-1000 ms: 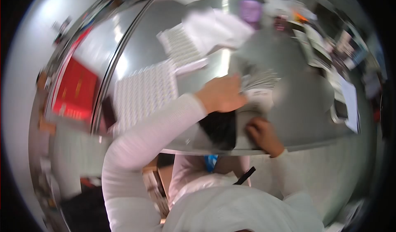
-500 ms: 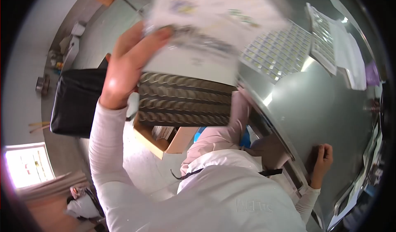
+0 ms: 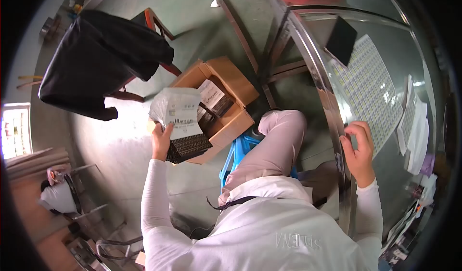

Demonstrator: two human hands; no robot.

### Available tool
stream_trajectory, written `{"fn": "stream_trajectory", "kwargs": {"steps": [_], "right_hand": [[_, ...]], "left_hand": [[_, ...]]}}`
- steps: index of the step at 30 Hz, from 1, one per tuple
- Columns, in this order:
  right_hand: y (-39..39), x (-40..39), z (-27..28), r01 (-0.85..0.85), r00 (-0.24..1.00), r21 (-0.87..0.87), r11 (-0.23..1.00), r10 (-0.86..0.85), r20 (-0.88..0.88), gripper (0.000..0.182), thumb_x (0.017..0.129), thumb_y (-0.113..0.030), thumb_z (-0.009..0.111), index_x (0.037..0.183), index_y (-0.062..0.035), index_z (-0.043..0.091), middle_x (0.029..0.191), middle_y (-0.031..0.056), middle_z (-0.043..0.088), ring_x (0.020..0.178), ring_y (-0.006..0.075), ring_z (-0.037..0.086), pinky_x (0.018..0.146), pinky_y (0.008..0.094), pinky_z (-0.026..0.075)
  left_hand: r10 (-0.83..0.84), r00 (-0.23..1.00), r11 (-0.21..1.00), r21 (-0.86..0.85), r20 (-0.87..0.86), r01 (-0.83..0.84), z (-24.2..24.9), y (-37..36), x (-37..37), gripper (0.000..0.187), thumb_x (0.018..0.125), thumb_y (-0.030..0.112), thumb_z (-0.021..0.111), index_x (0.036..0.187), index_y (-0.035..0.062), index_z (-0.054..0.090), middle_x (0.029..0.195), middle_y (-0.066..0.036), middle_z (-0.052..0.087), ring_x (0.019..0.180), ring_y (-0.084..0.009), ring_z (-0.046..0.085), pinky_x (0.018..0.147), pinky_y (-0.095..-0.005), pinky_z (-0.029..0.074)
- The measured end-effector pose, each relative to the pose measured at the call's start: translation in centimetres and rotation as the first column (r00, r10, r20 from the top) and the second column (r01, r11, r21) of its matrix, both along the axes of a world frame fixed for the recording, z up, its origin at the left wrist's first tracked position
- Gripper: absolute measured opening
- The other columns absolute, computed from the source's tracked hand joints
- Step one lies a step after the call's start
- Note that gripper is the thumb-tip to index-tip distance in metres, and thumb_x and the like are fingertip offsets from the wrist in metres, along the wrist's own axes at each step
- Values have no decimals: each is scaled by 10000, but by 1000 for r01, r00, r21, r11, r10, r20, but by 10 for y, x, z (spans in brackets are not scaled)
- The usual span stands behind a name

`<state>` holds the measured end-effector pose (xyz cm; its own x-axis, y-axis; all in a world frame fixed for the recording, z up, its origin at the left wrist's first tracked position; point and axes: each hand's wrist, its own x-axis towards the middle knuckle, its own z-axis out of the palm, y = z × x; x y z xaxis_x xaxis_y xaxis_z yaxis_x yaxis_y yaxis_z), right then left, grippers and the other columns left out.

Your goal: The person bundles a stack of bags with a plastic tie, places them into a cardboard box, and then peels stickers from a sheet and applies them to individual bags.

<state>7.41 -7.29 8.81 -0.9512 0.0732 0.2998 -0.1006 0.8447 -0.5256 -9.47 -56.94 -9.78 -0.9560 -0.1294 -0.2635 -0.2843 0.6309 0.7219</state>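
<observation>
A flat packet of dark patterned sheets with a white printed label (image 3: 185, 119), probably light, flexible and slick, best gripped along its edge, is held beside an open brown cardboard box (image 3: 236, 81) by the left hand's (image 3: 161, 141) fingers, the right hand's (image 3: 360, 158) being left loosely curled, empty.

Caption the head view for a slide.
Left hand holding a packet near an open box; right hand by the table.

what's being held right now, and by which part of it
The left hand holds a labelled packet by its left edge, thumb on top; the right hand holds nothing visible.
</observation>
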Motion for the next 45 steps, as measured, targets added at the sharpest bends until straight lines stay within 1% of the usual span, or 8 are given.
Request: {"fn": "stream_trajectory", "kwargs": {"steps": [4,10,17,25,27,32,40,45], "right_hand": [[0,-45,-15,-58,998,117,991,55,26,226,789,-49,674,982,-26,559,1010,127,538,906,304,495,789,382,414],[2,-65,-20,-79,994,202,976,63,88,274,778,-60,684,1020,-29,558,1071,139,518,942,316,470,820,401,396],[0,-72,-18,24,980,250,968,-73,187,489,735,-72,740,1173,-34,525,1303,188,349,1178,350,392,921,400,380],[13,-70,-20,-46,930,239,970,-45,363,485,802,-172,738,1179,-5,481,1367,247,280,1253,421,343,1045,491,330],[14,-69,-19,-56,919,262,963,-53,391,505,804,-192,740,1179,-11,455,1379,262,271,1257,441,339,1042,515,322],[18,-68,-20,-83,912,289,954,-44,408,550,809,-193,732,1209,-8,404,1381,282,264,1266,443,333,1038,519,314],[31,-65,-20,-48,877,82,995,3,481,686,884,-172,588,1424,20,210,1490,251,84,1387,392,184,1122,454,211],[36,-82,-16,-225,851,169,960,108,515,625,881,-154,552,1403,7,249,1489,288,81,1376,429,191,1114,476,215]], "left_hand": [[9,995,999,-41,97,-5,-48,-21,13,356,816,283,686,938,-33,576,830,-208,650,788,-317,638,717,-403,476],[-451,853,791,-325,262,518,-23,4,-38,446,821,278,657,1188,63,522,960,-212,663,945,-403,613,777,-465,488],[-696,160,-39,-259,700,965,-38,103,-145,471,828,240,632,1289,215,537,1071,-128,661,1021,-308,631,878,-439,462],[-579,-164,-465,-158,799,871,-161,205,-201,562,776,304,660,1321,316,520,1281,-103,569,1332,-300,376,1041,-711,170],[-830,234,-95,-542,506,835,-178,210,-202,566,775,368,693,1303,230,543,1308,-94,551,1364,-304,310,1059,-677,192],[-511,844,821,-200,159,535,-234,192,-178,414,813,358,661,1167,149,615,1119,-141,644,1127,-319,548,938,-485,444],[-37,884,984,-138,466,114,-330,96,-30,277,849,336,562,936,130,725,957,-197,670,932,-371,651,829,-430,518],[-142,879,963,-141,455,229,-310,92,34,255,845,292,548,866,91,705,900,-200,659,886,-401,632,792,-439,508]]}}
